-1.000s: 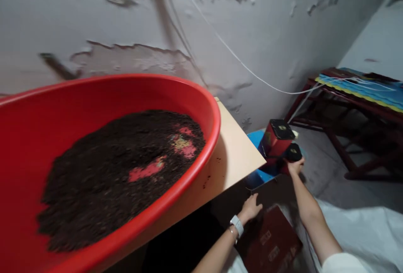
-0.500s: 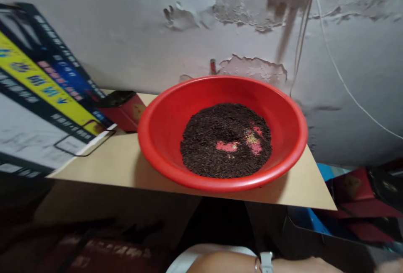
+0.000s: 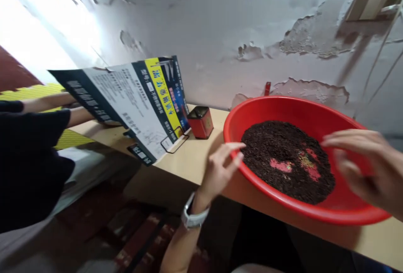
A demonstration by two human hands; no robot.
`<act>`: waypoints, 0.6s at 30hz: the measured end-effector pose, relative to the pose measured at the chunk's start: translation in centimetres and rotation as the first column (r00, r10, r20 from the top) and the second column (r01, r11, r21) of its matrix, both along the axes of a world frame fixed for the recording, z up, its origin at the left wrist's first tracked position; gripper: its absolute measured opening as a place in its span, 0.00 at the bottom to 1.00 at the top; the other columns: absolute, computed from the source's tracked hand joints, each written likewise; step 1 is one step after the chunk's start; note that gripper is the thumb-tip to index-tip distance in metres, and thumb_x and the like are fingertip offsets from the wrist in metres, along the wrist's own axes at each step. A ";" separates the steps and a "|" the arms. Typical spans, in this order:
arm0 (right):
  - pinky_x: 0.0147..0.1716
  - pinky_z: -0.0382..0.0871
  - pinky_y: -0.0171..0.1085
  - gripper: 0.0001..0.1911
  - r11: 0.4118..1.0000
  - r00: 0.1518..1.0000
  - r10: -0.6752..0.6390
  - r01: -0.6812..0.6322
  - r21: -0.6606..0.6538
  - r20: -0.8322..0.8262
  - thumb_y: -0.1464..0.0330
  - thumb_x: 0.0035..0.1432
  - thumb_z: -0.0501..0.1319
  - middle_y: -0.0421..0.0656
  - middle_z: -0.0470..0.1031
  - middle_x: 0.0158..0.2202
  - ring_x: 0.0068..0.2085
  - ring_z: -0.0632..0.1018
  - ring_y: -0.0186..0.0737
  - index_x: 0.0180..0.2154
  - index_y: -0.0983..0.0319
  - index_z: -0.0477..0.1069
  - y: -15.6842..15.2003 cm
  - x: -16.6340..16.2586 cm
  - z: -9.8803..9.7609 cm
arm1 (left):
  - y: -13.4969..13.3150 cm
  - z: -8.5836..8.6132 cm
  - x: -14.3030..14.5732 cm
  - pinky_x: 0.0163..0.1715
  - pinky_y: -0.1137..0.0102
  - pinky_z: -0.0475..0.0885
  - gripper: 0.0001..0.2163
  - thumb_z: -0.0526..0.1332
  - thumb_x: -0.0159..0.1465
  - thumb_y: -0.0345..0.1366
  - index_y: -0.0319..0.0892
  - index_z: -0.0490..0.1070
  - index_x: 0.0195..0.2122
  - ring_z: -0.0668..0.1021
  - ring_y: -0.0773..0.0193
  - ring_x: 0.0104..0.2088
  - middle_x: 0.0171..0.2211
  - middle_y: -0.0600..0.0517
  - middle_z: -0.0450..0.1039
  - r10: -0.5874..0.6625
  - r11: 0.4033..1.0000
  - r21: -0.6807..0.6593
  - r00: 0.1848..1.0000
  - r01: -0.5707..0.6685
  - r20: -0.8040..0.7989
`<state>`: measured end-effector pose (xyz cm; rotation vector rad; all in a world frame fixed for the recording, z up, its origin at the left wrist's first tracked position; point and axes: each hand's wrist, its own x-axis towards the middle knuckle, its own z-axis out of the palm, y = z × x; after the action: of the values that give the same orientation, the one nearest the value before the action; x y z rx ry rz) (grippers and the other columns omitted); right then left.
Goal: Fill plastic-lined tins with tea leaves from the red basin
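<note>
A wide red basin [image 3: 248, 109] stands on a pale wooden table [image 3: 192, 159] and holds a heap of dark loose tea leaves [image 3: 283, 155]. My left hand [image 3: 218, 168], a white watch on its wrist, is open with fingers spread at the basin's near left rim. My right hand [image 3: 368, 166] hovers open over the basin's right side, a little blurred. Neither hand holds anything.
A small red tin [image 3: 200, 122] sits on the table left of the basin. Another person in a dark sleeve [image 3: 28, 139] at the left holds a large printed flat carton [image 3: 135, 101] over the table. Behind is a peeling wall [image 3: 220, 25]. Dark red boxes lie on the floor.
The view has swung left. Both my hands have risen from below the table to the basin's two sides. The other person and the carton have come into view.
</note>
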<state>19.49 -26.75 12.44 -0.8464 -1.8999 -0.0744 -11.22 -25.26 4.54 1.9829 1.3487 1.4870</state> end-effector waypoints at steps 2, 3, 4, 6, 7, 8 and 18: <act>0.36 0.75 0.46 0.11 0.959 0.932 0.193 -0.245 0.139 0.308 0.69 0.61 0.56 0.40 0.77 0.33 0.35 0.78 0.42 0.43 0.48 0.72 4.8 -6.5 -0.1 | 5.3 -1.4 -4.6 0.55 0.58 0.72 0.13 0.55 0.67 0.39 0.45 0.75 0.48 0.78 0.54 0.50 0.48 0.47 0.78 0.241 0.969 -0.028 0.967 -0.244 -0.089; 0.34 0.74 0.44 0.09 0.951 0.897 0.241 -0.295 0.094 0.370 0.71 0.61 0.55 0.41 0.77 0.32 0.33 0.77 0.41 0.39 0.53 0.71 6.9 -9.6 -0.8 | 8.2 -2.2 -6.8 0.56 0.59 0.71 0.12 0.55 0.66 0.36 0.41 0.74 0.47 0.77 0.54 0.51 0.48 0.44 0.77 0.338 0.936 -0.057 0.931 -0.348 -0.135; 0.33 0.73 0.43 0.08 0.949 0.852 0.296 -0.312 -0.035 0.432 0.71 0.61 0.54 0.43 0.77 0.31 0.32 0.76 0.41 0.37 0.57 0.71 8.5 -12.6 -1.9 | 11.0 -2.9 -8.8 0.58 0.60 0.69 0.13 0.55 0.65 0.33 0.37 0.73 0.48 0.76 0.53 0.53 0.51 0.41 0.76 0.415 0.890 -0.113 0.888 -0.441 -0.195; 0.35 0.72 0.41 0.04 0.918 0.732 0.397 -0.325 -0.229 0.553 0.71 0.60 0.57 0.46 0.77 0.32 0.33 0.76 0.40 0.35 0.61 0.71 10.8 -17.5 -4.7 | 16.0 -4.1 -12.0 0.61 0.62 0.65 0.16 0.55 0.65 0.30 0.31 0.69 0.52 0.73 0.52 0.58 0.56 0.35 0.71 0.485 0.803 -0.212 0.818 -0.556 -0.309; 0.38 0.73 0.43 0.03 0.900 0.645 0.430 -0.359 -0.247 0.632 0.69 0.59 0.59 0.48 0.77 0.34 0.36 0.76 0.42 0.34 0.61 0.71 11.3 -19.4 -6.2 | 18.1 -4.6 -13.2 0.62 0.61 0.63 0.17 0.54 0.66 0.29 0.28 0.67 0.55 0.69 0.51 0.61 0.59 0.33 0.68 0.506 0.787 -0.210 0.802 -0.580 -0.318; 0.41 0.73 0.44 0.04 0.879 0.545 0.449 -0.413 -0.239 0.709 0.67 0.58 0.61 0.48 0.77 0.35 0.37 0.77 0.44 0.32 0.61 0.72 11.6 -20.9 -7.7 | 19.9 -4.9 -14.0 0.64 0.60 0.60 0.19 0.54 0.66 0.30 0.27 0.65 0.57 0.64 0.50 0.65 0.63 0.31 0.63 0.529 0.768 -0.200 0.779 -0.608 -0.336; 0.43 0.72 0.40 0.06 0.886 0.425 0.362 -0.433 -0.165 0.830 0.65 0.56 0.62 0.36 0.80 0.30 0.33 0.78 0.38 0.27 0.54 0.70 12.0 -23.5 -11.6 | 25.8 -8.3 -15.4 0.63 0.46 0.58 0.03 0.63 0.61 0.30 0.36 0.71 0.35 0.57 0.39 0.64 0.58 0.34 0.62 0.638 0.743 -0.111 0.749 -0.660 -0.179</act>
<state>-4.06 -14.78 0.81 -0.2310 -2.9817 -0.3159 -26.66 0.56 -3.77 1.5832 2.3171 1.4361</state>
